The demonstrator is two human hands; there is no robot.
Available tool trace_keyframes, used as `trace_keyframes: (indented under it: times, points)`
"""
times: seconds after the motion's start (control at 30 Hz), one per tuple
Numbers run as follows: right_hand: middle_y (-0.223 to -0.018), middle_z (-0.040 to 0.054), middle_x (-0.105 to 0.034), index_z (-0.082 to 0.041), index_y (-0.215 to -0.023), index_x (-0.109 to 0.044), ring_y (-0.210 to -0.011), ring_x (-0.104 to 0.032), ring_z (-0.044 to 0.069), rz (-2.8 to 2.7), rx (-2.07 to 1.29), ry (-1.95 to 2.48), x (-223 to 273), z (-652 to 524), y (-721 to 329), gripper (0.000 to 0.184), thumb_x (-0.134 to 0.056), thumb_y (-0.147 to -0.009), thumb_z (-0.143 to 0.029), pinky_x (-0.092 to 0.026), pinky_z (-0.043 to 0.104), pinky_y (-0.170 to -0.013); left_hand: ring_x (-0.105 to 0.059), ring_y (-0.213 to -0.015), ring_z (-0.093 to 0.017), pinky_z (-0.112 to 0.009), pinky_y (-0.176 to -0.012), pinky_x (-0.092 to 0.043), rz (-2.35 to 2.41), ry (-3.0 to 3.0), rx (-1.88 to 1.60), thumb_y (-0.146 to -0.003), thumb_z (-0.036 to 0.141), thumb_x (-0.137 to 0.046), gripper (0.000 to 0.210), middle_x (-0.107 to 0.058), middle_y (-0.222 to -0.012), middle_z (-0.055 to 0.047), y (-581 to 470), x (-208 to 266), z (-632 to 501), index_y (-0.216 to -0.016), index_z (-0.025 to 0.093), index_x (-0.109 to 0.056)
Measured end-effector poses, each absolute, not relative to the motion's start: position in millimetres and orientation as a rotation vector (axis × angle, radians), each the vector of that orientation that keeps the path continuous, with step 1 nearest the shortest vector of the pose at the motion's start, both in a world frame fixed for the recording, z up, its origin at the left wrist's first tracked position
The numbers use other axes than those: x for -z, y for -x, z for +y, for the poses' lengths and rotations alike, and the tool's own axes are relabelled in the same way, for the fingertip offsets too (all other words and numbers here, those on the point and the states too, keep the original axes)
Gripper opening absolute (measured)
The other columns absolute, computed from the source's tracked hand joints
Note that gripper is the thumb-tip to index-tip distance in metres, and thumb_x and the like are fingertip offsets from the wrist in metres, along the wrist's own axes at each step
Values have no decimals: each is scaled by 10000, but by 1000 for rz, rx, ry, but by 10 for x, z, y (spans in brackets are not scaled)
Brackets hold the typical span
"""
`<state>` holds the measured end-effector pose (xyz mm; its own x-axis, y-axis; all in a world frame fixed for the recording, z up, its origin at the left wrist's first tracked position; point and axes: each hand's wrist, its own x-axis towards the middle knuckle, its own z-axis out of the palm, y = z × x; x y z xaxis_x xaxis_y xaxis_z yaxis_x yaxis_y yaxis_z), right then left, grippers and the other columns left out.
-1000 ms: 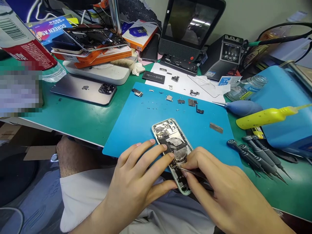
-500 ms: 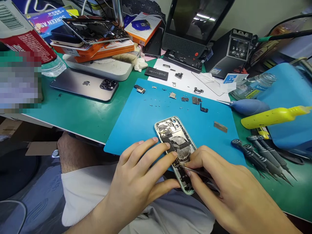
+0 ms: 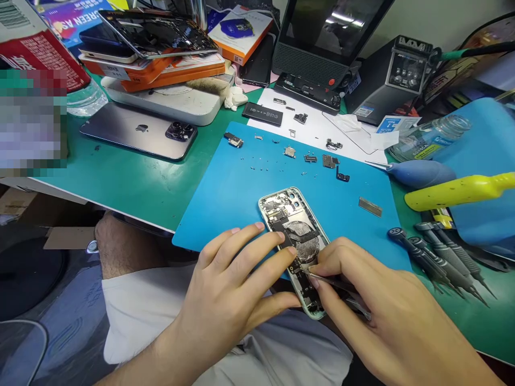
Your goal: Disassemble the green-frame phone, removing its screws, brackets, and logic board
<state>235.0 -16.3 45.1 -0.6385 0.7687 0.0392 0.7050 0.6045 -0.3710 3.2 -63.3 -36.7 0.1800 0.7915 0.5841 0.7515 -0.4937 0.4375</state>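
Observation:
The opened phone housing, pale green at its frame, lies tilted at the mat's front edge with its circuitry and round coil exposed. My left hand holds it from the left: fingertips rest on the inner parts and the thumb presses the lower left edge. Pinched in my right hand are metal tweezers. Their tips touch dark parts inside the lower half of the housing, and what they grip there is too small to tell. Blue mat lies under the phone's upper part.
Small screws and phone parts lie beyond the phone. A battery is on the white paper. Screwdrivers, a blue air blower and a yellow bottle stand right. Another phone lies left.
The view has shifted slightly, so the table things appear moved. Both hands keep their hold, with the tweezer tips still at nearly the same spot in the phone.

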Motion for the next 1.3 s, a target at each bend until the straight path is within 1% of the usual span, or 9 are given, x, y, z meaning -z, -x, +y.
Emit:
trace_keyframes:
  times: [0.37, 0.57, 0.63, 0.77, 0.83, 0.9, 1.03, 1.2, 1.3]
  points:
    - [-935, -15, -717, -308, -1073, -544, -698, -737, 161, -2617, -524, 1253, -437, -150, -2363, 133, -537, -1133, -190, -536, 275, -557, -734, -1408, -254, -394, -1306, -406, 1556, -2367, -1234, -1173, 532, -697, 368, -873, -1364, -61, -58, 371, -624, -1381, 245, -794]
    - [-929, -28, -723, -305, -1066, -578, -698, -723, 137, -2568, -615, 1272, -461, -156, -2340, 147, -546, -1131, -178, -518, 250, -542, -731, -1418, -260, -392, -1299, -420, 1551, -2366, -1222, -1149, 506, -757, 355, -866, -1376, -60, -17, 353, -634, -1391, 248, -787]
    - [-934, -32, -731, -304, -1064, -612, -699, -715, 129, -2522, -716, 1290, -473, -143, -2349, 148, -555, -1134, -186, -530, 238, -560, -690, -1473, -271, -407, -1328, -390, 1539, -2345, -1176, -1152, 572, -728, 435, -836, -1441, -82, -30, 319, -667, -1427, 237, -766]
    - [-898, -14, -741, -292, -1006, -688, -727, -739, 146, -2250, -939, 1354, -468, -105, -2421, 165, -624, -1156, -318, -595, 223, -605, -590, -1540, -376, -528, -1408, -270, 1573, -2319, -1125, -1093, 821, -627, 808, -746, -1510, -209, -227, 247, -749, -1471, 110, -696]
    - [-880, -5, -748, -287, -994, -709, -734, -754, 162, -2127, -906, 1408, -453, -101, -2474, 184, -671, -1143, -388, -610, 223, -597, -568, -1526, -409, -577, -1410, -253, 1679, -2300, -1143, -1092, 779, -669, 774, -716, -1484, -225, -371, 236, -772, -1465, 101, -662]
    - [-908, -6, -767, -292, -1052, -726, -761, -775, 163, -2102, -833, 1445, -442, -117, -2516, 148, -679, -1142, -399, -625, 214, -616, -548, -1529, -403, -557, -1391, -302, 1735, -2263, -1191, -1115, 680, -706, 672, -680, -1485, -213, -471, 241, -780, -1473, 116, -629]
    - [-954, -43, -771, -336, -1239, -714, -731, -753, 123, -2216, -754, 1375, -442, -206, -2475, 113, -723, -1127, -351, -622, 184, -655, -538, -1556, -351, -485, -1369, -388, 1638, -2241, -1248, -1158, 561, -698, 566, -637, -1513, -188, -410, 261, -789, -1498, 124, -581]
    - [-935, -47, -771, -306, -1244, -711, -719, -763, 103, -2360, -615, 1273, -419, -335, -2232, 249, -601, -1112, -125, -562, 192, -612, -551, -1574, -292, -393, -1379, -401, 1514, -2303, -1177, -1170, 577, -675, 637, -593, -1611, -205, -109, 253, -779, -1571, 99, -542]
    - [-923, -36, -785, -284, -1205, -720, -747, -787, 110, -2376, -547, 1267, -372, -407, -2157, 263, -577, -1098, -92, -549, 208, -613, -537, -1581, -289, -375, -1401, -356, 1490, -2368, -1074, -1174, 656, -618, 698, -610, -1622, -187, -3, 253, -740, -1593, 101, -558]
